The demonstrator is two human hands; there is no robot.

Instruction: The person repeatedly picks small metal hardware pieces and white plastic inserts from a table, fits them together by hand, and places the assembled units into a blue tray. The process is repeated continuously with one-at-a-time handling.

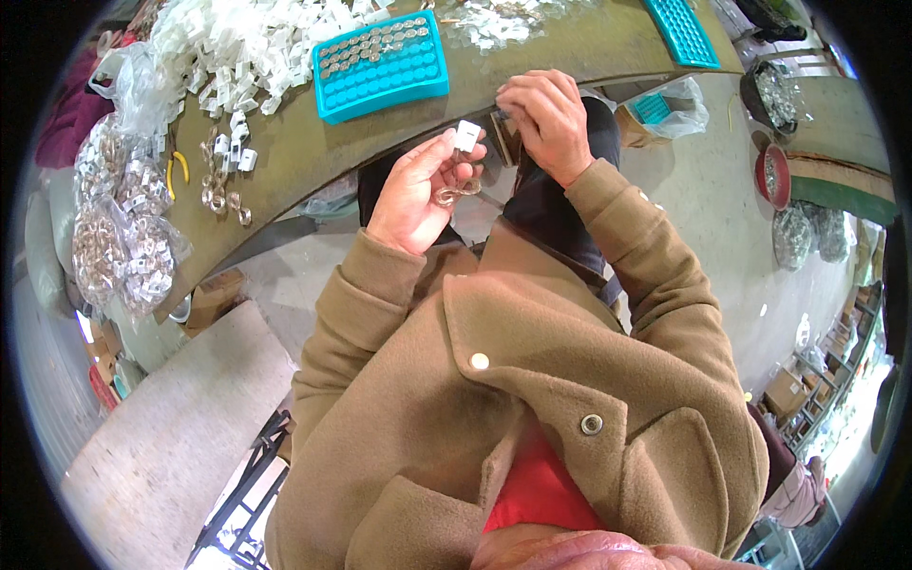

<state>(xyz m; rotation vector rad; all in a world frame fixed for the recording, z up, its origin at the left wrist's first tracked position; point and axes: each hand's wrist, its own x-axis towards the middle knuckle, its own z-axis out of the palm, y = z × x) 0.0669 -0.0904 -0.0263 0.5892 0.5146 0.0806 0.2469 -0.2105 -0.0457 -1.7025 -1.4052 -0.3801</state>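
Observation:
My left hand is raised just off the near table edge. Its thumb and fingers pinch a small white tag, and a shiny brownish curled piece hangs below it across the fingers. To the right, my right hand is closed at the table edge, its fingers bent inward; whatever they may hold is hidden. A turquoise tray stands on the table beyond my left hand. Round metallic pieces fill its far rows, while the near rows show bare turquoise rounds.
A big heap of white tags covers the far left of the table. Nearer lie several tagged pieces and yellow-handled pliers. Clear bags of pieces hang at the left edge. Another turquoise tray lies at the far right.

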